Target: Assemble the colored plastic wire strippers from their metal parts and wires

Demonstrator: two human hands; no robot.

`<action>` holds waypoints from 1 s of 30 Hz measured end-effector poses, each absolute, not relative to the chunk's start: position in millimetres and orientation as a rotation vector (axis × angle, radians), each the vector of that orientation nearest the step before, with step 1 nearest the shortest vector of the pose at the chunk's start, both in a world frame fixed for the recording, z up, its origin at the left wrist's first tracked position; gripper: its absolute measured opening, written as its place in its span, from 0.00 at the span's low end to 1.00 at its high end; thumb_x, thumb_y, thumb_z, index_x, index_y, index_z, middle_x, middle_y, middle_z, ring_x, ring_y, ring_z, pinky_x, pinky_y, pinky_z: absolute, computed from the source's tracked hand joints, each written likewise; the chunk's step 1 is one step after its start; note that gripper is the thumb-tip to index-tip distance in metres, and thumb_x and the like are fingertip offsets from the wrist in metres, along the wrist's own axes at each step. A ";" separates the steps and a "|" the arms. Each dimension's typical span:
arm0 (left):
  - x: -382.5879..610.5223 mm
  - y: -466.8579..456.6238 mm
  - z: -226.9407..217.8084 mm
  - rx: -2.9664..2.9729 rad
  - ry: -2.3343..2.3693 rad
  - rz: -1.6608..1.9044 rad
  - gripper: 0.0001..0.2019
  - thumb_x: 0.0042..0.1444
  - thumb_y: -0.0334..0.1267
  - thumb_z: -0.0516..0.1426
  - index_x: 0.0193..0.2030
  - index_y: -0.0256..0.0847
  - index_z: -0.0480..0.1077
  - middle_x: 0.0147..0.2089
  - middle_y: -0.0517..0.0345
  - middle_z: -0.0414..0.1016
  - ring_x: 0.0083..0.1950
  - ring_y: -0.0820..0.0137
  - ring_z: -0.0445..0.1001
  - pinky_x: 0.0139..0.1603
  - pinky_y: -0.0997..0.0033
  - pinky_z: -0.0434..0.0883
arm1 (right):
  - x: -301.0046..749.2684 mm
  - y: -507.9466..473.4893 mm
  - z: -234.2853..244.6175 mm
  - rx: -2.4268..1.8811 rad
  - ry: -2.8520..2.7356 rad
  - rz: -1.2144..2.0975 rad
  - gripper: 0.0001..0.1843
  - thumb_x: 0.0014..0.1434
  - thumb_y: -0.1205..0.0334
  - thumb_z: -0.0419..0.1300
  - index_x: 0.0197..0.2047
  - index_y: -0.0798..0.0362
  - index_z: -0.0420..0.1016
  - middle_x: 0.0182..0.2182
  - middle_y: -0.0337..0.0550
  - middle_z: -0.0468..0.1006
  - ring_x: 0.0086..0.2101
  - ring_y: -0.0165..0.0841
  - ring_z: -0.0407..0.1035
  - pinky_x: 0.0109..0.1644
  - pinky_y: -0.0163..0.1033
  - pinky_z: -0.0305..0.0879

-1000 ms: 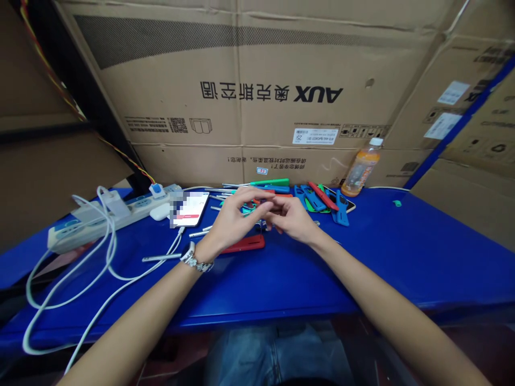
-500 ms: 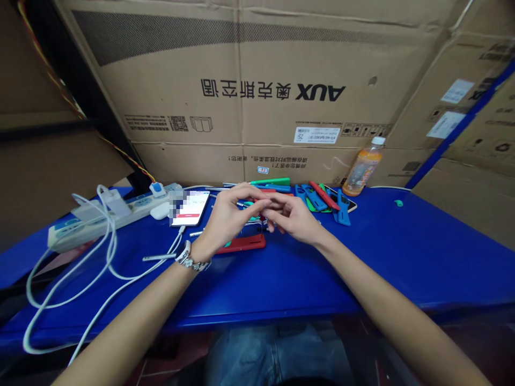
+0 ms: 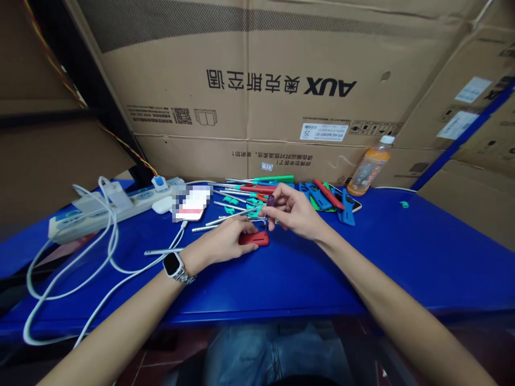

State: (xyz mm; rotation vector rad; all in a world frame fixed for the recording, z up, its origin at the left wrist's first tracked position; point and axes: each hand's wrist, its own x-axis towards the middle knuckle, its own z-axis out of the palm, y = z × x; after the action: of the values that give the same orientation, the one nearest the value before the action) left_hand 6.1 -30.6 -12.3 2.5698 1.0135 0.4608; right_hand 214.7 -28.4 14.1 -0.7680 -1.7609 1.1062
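Observation:
My left hand (image 3: 226, 242) lies on the blue table (image 3: 402, 257), palm down, fingers wrapped over a flat red plastic piece (image 3: 256, 239). My right hand (image 3: 293, 212) hovers just right of it, its fingers pinched on a small dark purple part (image 3: 270, 201) with a thin metal tip pointing down at the red piece. Behind both hands lie several metal rods (image 3: 225, 217), teal clips (image 3: 231, 201) and colour-handled tools (image 3: 265, 182). A smartwatch (image 3: 173, 265) is on my left wrist.
A phone (image 3: 192, 203) on a white cable (image 3: 100, 268) lies at the left, beside a power strip (image 3: 116, 203) with plugs. Blue, red and green plastic pieces (image 3: 333, 199) and an orange drink bottle (image 3: 368, 167) stand at the back right. Large cardboard boxes (image 3: 257, 86) wall the back.
My left hand dropped from the raised two-handed pinch down onto the red piece on the table. My right hand stayed up, holding the small dark part. The view shifted slightly.

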 end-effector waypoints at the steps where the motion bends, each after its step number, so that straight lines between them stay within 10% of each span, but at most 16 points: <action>1: 6.2 -30.0 -13.1 2.578 1.008 0.459 0.12 0.58 0.43 0.60 0.46 0.41 0.76 0.45 0.50 0.76 0.49 0.56 0.73 0.51 0.58 0.69 | 213.5 -28.5 11.3 -0.771 -1.750 1.075 0.16 0.58 0.54 0.65 0.44 0.48 0.65 0.29 0.36 0.77 0.21 0.28 0.72 0.17 0.30 0.58; 9: 5.2 -30.0 -16.2 2.602 0.979 0.499 0.13 0.60 0.46 0.59 0.46 0.40 0.77 0.41 0.50 0.74 0.44 0.58 0.72 0.45 0.62 0.69 | 216.7 -35.3 14.7 -0.757 -1.815 1.004 0.19 0.67 0.51 0.54 0.56 0.49 0.72 0.37 0.43 0.79 0.24 0.27 0.72 0.20 0.32 0.67; 21: 4.5 -30.2 -15.9 2.585 0.973 0.505 0.12 0.60 0.45 0.59 0.44 0.40 0.76 0.41 0.51 0.75 0.45 0.58 0.72 0.45 0.62 0.69 | 215.5 -23.2 24.9 -0.868 -1.669 0.911 0.22 0.48 0.47 0.71 0.29 0.51 0.65 0.20 0.33 0.71 0.16 0.25 0.62 0.18 0.34 0.59; 30: 4.1 -29.4 -16.0 2.598 0.996 0.511 0.14 0.59 0.47 0.59 0.44 0.40 0.77 0.41 0.50 0.74 0.45 0.58 0.73 0.47 0.61 0.70 | 202.7 -25.9 4.6 -0.950 -1.726 0.629 0.21 0.55 0.47 0.66 0.26 0.50 0.61 0.20 0.32 0.63 0.22 0.27 0.60 0.25 0.35 0.58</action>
State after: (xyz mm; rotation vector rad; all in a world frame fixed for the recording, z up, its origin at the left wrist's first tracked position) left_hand 4.1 -29.4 -16.0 2.5984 0.9961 0.5114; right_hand 202.7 -25.9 4.6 -0.9503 -1.7256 0.6294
